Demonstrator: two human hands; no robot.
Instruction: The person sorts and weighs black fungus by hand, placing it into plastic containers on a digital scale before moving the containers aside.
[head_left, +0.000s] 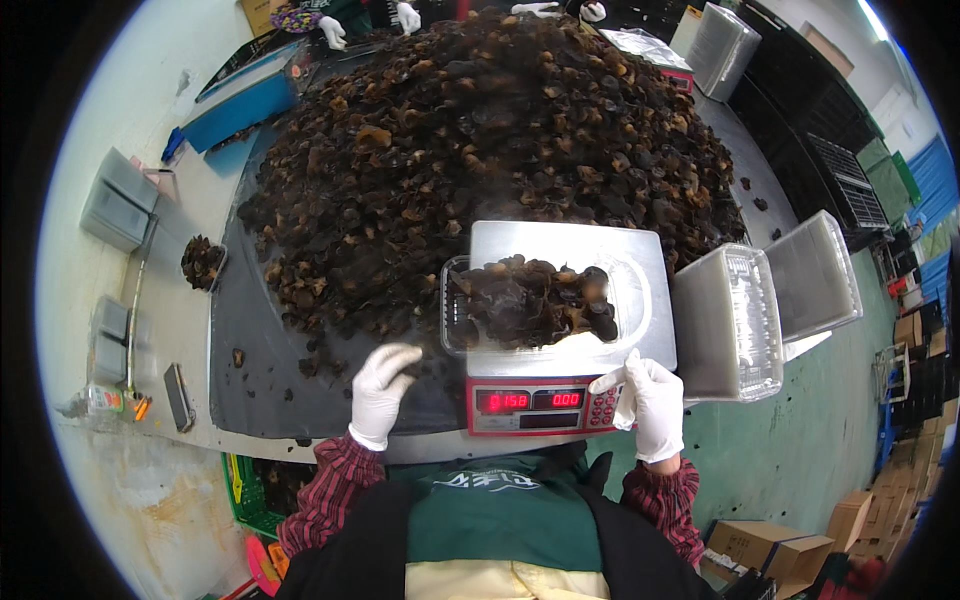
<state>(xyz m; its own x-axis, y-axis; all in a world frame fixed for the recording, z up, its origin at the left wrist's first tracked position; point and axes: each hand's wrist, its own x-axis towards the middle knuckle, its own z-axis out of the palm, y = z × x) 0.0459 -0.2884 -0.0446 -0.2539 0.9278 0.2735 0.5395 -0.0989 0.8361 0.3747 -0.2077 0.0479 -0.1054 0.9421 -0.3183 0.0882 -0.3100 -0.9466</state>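
Note:
A clear plastic tray (454, 319) filled with wood ear mushrooms (525, 300) rests on the steel pan of a red digital scale (652, 262), its left end overhanging the pan. My left hand (384, 391), in a white glove, is left of the scale with curved, parted fingers and nothing in them. Over the right end of the scale's lit display and keypad is my gloved right hand (651, 405), fingertips near the pan's front edge; whether it pinches anything cannot be told. A large heap of wood ears (480, 135) rises behind the scale.
Stacks of clear trays (727, 322) stand right of the scale. A filled tray (204, 262), a phone (178, 397) and blue-sided equipment (247, 109) are at the left. Co-workers' gloved hands (332, 33) show behind the heap. A green crate (244, 495) sits below the table's edge.

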